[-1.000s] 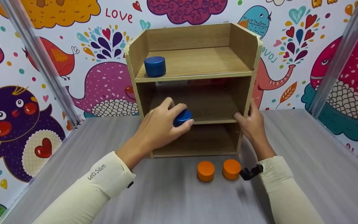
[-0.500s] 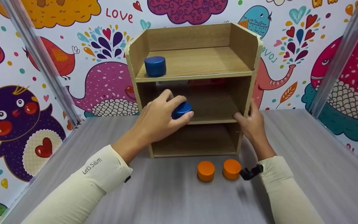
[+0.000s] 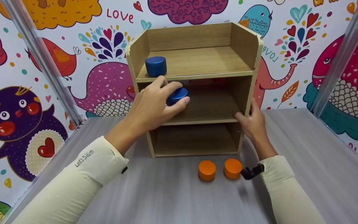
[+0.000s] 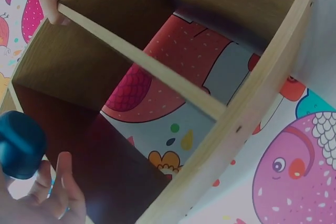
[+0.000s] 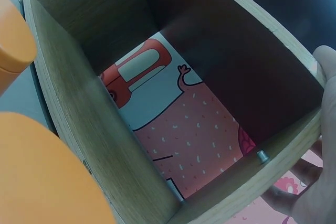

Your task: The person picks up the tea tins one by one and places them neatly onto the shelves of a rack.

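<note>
A blue cylindrical block (image 3: 177, 95) is held between the fingers and thumb of my left hand (image 3: 154, 104), in front of the middle compartment of a wooden shelf unit (image 3: 194, 74). In the left wrist view, this block (image 4: 22, 145) shows at the left edge with fingers curled about it. Another blue cylinder (image 3: 156, 66) stands on the top shelf at its left front, just above my left hand. With my right hand (image 3: 253, 123) I grip the unit's right side panel, thumb on the inside near the middle board and fingers around the outside.
Two orange cylinders (image 3: 207, 170) stand side by side on the grey table (image 3: 160, 193) before the unit, close to the right wrist. A patterned wall (image 3: 104, 84) rises right behind the unit, and metal posts (image 3: 42, 62) stand at both sides.
My left hand has risen with the blue block and shifted slightly left, from the middle board's height toward the top shelf's front edge. The right hand keeps its grip in place.
</note>
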Action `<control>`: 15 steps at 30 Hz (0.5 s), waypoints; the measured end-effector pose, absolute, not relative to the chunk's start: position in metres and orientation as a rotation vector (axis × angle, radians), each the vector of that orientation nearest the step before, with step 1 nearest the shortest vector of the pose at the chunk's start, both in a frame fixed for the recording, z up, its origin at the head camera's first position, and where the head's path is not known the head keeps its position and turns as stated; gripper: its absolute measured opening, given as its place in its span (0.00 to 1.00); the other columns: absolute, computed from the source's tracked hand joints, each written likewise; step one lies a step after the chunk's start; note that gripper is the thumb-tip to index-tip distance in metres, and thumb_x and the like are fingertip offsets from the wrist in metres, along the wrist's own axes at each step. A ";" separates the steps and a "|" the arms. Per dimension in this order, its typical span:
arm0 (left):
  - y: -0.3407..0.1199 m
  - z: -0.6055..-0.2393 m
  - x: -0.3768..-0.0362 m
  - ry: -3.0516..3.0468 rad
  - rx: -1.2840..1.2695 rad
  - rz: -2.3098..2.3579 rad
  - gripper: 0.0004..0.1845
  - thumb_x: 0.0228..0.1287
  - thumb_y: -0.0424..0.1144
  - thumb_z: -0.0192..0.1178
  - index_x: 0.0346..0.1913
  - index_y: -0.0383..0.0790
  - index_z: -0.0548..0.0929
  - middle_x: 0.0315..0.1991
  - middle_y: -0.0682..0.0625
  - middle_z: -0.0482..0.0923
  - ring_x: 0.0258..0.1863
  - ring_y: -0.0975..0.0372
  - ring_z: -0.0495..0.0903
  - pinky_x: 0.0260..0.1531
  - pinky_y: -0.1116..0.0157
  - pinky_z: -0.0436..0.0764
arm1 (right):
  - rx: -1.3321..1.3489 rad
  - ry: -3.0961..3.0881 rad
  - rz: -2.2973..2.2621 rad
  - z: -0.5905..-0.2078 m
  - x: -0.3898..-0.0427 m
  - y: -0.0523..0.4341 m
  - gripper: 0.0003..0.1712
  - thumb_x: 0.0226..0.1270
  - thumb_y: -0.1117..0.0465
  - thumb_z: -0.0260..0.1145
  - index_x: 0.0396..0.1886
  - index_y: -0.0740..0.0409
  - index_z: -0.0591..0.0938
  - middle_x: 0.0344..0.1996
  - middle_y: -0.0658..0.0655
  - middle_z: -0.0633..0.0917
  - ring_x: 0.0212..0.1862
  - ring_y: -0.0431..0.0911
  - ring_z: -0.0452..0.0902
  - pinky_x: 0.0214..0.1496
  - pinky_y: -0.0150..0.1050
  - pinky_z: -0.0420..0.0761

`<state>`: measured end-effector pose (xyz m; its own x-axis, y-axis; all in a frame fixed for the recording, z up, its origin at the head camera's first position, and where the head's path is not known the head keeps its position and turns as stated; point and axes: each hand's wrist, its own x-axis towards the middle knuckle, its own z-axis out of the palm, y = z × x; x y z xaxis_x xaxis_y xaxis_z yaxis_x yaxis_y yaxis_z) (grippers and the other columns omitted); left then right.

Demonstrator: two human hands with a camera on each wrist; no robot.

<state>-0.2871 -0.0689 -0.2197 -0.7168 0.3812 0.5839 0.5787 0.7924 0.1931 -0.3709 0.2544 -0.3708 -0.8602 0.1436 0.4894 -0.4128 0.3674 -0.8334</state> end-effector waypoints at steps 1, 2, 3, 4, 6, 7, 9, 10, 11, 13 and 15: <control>-0.069 -0.218 -0.287 -2.452 -0.709 -0.495 0.28 0.68 0.64 0.57 0.65 0.55 0.81 0.48 0.47 0.76 0.45 0.56 0.82 0.51 0.53 0.86 | 0.233 -2.146 1.516 -0.371 -0.370 0.255 0.38 0.65 0.56 0.65 0.75 0.46 0.66 0.66 0.61 0.76 0.63 0.57 0.74 0.69 0.61 0.71; -0.068 -0.216 -0.287 -2.452 -0.706 -0.488 0.29 0.68 0.65 0.57 0.65 0.55 0.81 0.48 0.47 0.77 0.45 0.56 0.82 0.52 0.53 0.85 | 0.235 -2.147 1.520 -0.370 -0.370 0.255 0.38 0.65 0.56 0.65 0.75 0.46 0.66 0.66 0.61 0.76 0.63 0.57 0.74 0.69 0.61 0.71; -0.068 -0.214 -0.287 -2.452 -0.705 -0.484 0.29 0.68 0.65 0.57 0.65 0.56 0.81 0.48 0.47 0.77 0.46 0.56 0.82 0.53 0.53 0.85 | 0.234 -2.149 1.522 -0.370 -0.370 0.255 0.38 0.65 0.56 0.65 0.75 0.46 0.66 0.66 0.61 0.76 0.64 0.57 0.74 0.69 0.61 0.71; -0.067 -0.212 -0.287 -2.450 -0.704 -0.481 0.29 0.68 0.65 0.57 0.65 0.56 0.81 0.48 0.47 0.77 0.46 0.56 0.82 0.53 0.53 0.85 | 0.234 -2.152 1.523 -0.370 -0.370 0.255 0.38 0.65 0.56 0.65 0.75 0.46 0.66 0.66 0.61 0.76 0.64 0.57 0.73 0.69 0.61 0.71; -0.066 -0.208 -0.288 -2.447 -0.701 -0.479 0.29 0.68 0.66 0.56 0.65 0.57 0.81 0.48 0.47 0.77 0.46 0.56 0.82 0.54 0.53 0.85 | 0.235 -2.152 1.524 -0.370 -0.369 0.255 0.38 0.65 0.56 0.65 0.75 0.46 0.65 0.66 0.61 0.76 0.64 0.57 0.74 0.69 0.61 0.71; -0.065 -0.206 -0.288 -2.445 -0.695 -0.476 0.29 0.68 0.66 0.56 0.65 0.57 0.81 0.48 0.47 0.77 0.46 0.56 0.82 0.54 0.53 0.84 | 0.236 -2.152 1.523 -0.370 -0.369 0.255 0.38 0.65 0.56 0.65 0.75 0.46 0.66 0.66 0.61 0.76 0.63 0.57 0.74 0.69 0.61 0.71; -0.063 -0.202 -0.289 -2.436 -0.692 -0.474 0.29 0.67 0.67 0.56 0.65 0.57 0.81 0.49 0.47 0.77 0.47 0.56 0.82 0.55 0.52 0.84 | 0.237 -2.151 1.518 -0.370 -0.369 0.255 0.38 0.65 0.56 0.65 0.75 0.46 0.66 0.66 0.61 0.76 0.63 0.57 0.74 0.68 0.61 0.71; -0.063 -0.201 -0.290 -2.432 -0.690 -0.476 0.29 0.67 0.67 0.56 0.65 0.57 0.81 0.49 0.47 0.77 0.48 0.56 0.82 0.56 0.51 0.84 | 0.239 -2.149 1.517 -0.370 -0.370 0.255 0.37 0.65 0.56 0.65 0.74 0.46 0.66 0.66 0.61 0.76 0.63 0.57 0.74 0.68 0.61 0.71; -0.062 -0.199 -0.290 -2.428 -0.691 -0.480 0.29 0.67 0.67 0.56 0.65 0.57 0.81 0.49 0.47 0.77 0.48 0.55 0.82 0.56 0.51 0.83 | 0.239 -2.147 1.515 -0.370 -0.370 0.255 0.37 0.65 0.56 0.65 0.74 0.46 0.66 0.66 0.61 0.76 0.63 0.57 0.74 0.68 0.61 0.72; -0.061 -0.196 -0.292 -2.422 -0.696 -0.484 0.29 0.67 0.67 0.56 0.65 0.57 0.81 0.50 0.47 0.77 0.49 0.55 0.82 0.57 0.50 0.83 | 0.240 -2.146 1.512 -0.370 -0.370 0.255 0.37 0.65 0.56 0.64 0.74 0.47 0.66 0.65 0.61 0.77 0.63 0.57 0.74 0.68 0.61 0.72; -0.060 -0.194 -0.293 -2.416 -0.703 -0.489 0.29 0.67 0.66 0.56 0.65 0.56 0.81 0.50 0.46 0.77 0.50 0.55 0.81 0.57 0.51 0.83 | 0.240 -2.148 1.507 -0.371 -0.371 0.254 0.36 0.66 0.56 0.64 0.74 0.47 0.67 0.65 0.62 0.77 0.62 0.57 0.74 0.67 0.60 0.72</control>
